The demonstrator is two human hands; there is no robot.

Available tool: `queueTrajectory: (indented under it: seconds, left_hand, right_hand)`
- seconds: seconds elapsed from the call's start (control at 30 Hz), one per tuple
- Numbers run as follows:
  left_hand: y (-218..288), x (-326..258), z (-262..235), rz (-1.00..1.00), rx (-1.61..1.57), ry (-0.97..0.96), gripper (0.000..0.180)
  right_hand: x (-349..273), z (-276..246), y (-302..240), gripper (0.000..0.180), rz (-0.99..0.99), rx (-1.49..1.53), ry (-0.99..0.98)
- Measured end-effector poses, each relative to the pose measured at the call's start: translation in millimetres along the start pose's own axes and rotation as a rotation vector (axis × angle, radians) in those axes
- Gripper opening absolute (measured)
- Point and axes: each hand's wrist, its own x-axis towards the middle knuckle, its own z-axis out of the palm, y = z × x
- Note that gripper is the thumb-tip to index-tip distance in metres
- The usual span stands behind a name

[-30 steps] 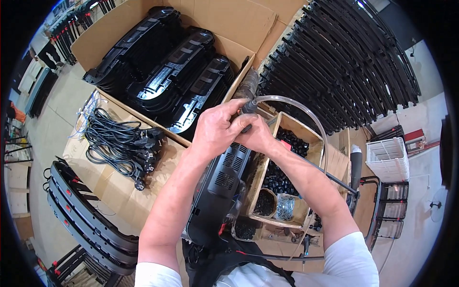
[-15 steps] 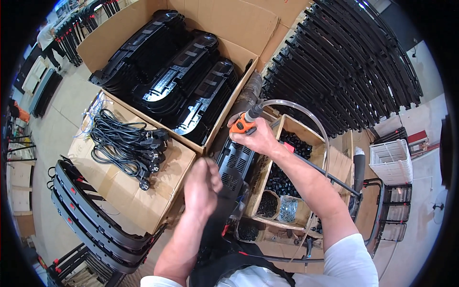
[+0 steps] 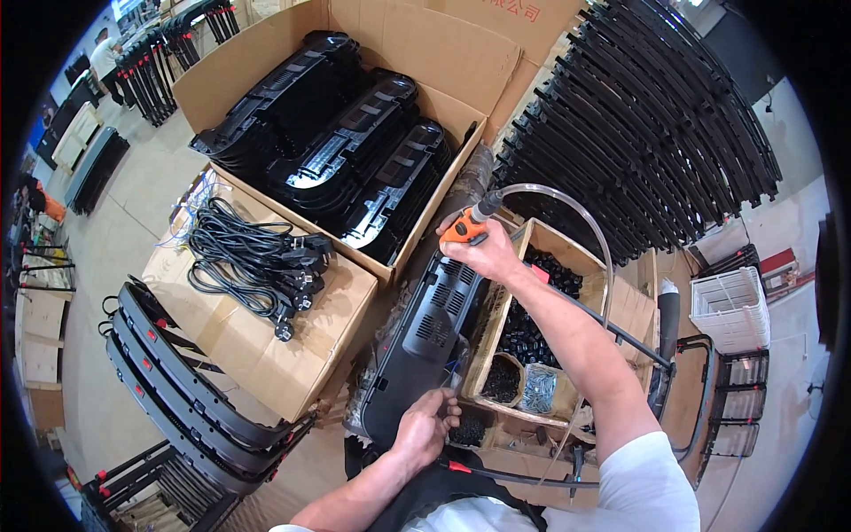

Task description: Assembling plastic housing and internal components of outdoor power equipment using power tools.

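Right hand [image 3: 492, 254] grips the tool [image 3: 461, 229], left hand [image 3: 425, 427] half-curls, contents indeterminable; the hose [image 3: 581, 209], looping over the crate [image 3: 486, 341], could, if snagged, deflect the tool.

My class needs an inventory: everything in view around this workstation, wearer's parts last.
Tool: one, orange-black, centre
Hose: one, clear, from tool
Housing: one, black, centre
Open carton: one, brown, upper left
Panels: many, black, in carton
Closed box: one, brown, left
Cables: several, black, on box
Curved parts: several, grey, left
Bars: many, black, upper right
Tray: one, tan, beside housing
Screws: many, silver, in tray
Fittings: many, black, in tray
Basket: one, white, right
Left grip: one, bare, beside housing
Right grip: one, bare, on tool
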Motion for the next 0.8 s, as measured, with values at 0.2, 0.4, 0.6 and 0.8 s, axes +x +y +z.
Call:
queueTrajectory:
  seconds: [0.2,0.4,0.6,0.8]
  left_hand:
    - [-9,-10,-14,0.018,0.073,0.021,0.03]
    - [-10,1,-22,-0.011,0.175,0.011,0.034]
    - [-19,10,-18,-0.142,0.288,-0.008,0.034]
    - [-81,52,-18,-0.373,0.571,-0.016,0.032]
  right_hand:
    - [-3,3,-9,0.045,-0.004,-0.096,-0.028]
    - [-1,6,3,0.045,0.112,-0.09,0.061]
    - [-62,-18,-36,0.048,-0.045,0.034,0.269]
    - [-208,-89,-56,0.047,-0.086,0.285,0.395]
